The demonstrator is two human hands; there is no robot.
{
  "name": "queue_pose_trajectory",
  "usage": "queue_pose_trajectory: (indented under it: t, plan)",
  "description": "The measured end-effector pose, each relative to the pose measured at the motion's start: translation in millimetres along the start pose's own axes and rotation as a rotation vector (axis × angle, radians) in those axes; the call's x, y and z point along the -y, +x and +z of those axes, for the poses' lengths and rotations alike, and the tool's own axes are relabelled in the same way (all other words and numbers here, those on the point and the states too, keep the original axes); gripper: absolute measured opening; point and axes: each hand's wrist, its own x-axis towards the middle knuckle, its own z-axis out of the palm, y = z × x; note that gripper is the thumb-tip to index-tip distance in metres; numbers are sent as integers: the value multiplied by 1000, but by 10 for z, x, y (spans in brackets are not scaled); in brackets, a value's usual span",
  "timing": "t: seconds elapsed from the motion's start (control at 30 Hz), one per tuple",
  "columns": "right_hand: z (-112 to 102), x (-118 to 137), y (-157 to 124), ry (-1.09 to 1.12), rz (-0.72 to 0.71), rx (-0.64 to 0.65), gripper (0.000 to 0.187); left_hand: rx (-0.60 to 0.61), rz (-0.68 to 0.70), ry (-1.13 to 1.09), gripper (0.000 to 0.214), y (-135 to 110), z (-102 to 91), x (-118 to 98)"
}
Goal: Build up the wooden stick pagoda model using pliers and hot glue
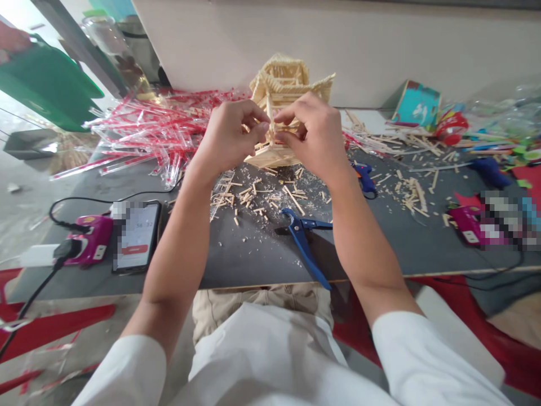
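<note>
Grey tabletop [253,254] is carrying a pale stick-built model house [282,84], standing upright, roof pointing up, near the far wall. Both hands, left [230,138] and right [315,135], are pinching a thin upright stick [270,115] against its front. Cut stick scraps [253,197] and blue cutters [302,234] are lying nearer.

Grey board [253,254] — wood scraps [253,197], blue cutter [302,234], phone [137,237], red-striped wrappers [143,135].

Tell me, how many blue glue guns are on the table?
2: one glue gun beside the right hand, another glue gun far right among clutter. More may be hidden.
</note>
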Motion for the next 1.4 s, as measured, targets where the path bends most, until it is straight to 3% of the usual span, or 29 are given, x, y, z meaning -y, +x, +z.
queue_pose_trajectory:
  t: [0.4, 0.9, 1.17, 1.4]
  plan:
    - [-37, 35, -18, -54, 5, 46, 19, -88, 39, 181, 13, 4, 52, -45]
    - [-4, 62, 3, -1, 3, 15, 12, -41, 80, 229, 21, -33, 71, -28]
    - [-13, 88, -9, 6, -5, 8, 12, -73, 77, 255, 21, -25, 101, -44]
    - [0, 64, -1, 17, 34, 24, 20, -60, 63, 252, 20, -33, 93, -82]
